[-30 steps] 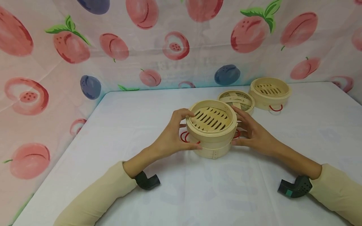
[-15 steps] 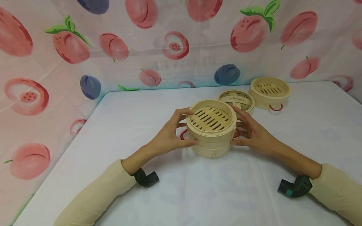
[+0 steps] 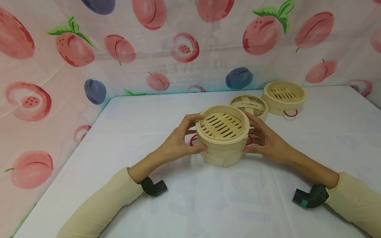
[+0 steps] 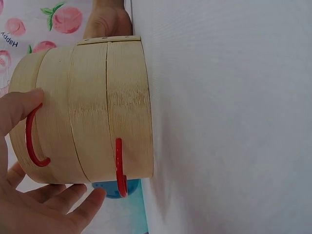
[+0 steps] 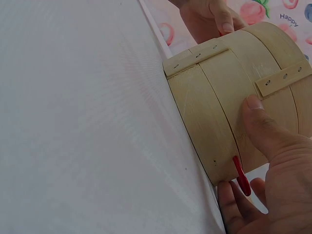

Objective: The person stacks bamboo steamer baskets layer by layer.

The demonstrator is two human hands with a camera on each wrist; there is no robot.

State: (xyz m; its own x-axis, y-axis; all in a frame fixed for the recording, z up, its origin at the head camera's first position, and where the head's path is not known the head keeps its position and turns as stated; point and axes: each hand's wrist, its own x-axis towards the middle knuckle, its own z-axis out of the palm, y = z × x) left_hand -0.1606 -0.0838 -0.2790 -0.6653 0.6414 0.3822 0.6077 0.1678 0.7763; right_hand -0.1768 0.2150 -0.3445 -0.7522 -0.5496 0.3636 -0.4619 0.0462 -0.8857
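Two bamboo steamer baskets are stacked mid-table. The upper basket [image 3: 221, 145] has a slatted floor and sits on the lower basket [image 3: 218, 161]. My left hand [image 3: 175, 142] grips the upper one from the left, index finger over its rim and thumb on the front wall. In the left wrist view that thumb lies at one end of the upper red handle [image 4: 31, 139]; the lower red handle [image 4: 120, 168] is free of my fingers. On the other side my right hand [image 3: 269, 142] holds the stack, thumb [image 5: 261, 122] against the wall, fingers partly hidden behind it.
Just behind the stack lies a woven bamboo lid [image 3: 248, 105], partly covered by the upper basket and right hand. Another bamboo steamer basket [image 3: 285, 107] with a red handle stands at the back right. A fruit-print cloth [image 3: 184, 76] hangs behind the white table [image 3: 143, 125].
The upper basket has turned slightly, its left red handle moving left out from under my left thumb. That thumb has shifted left and slightly up; the right hand stays put.
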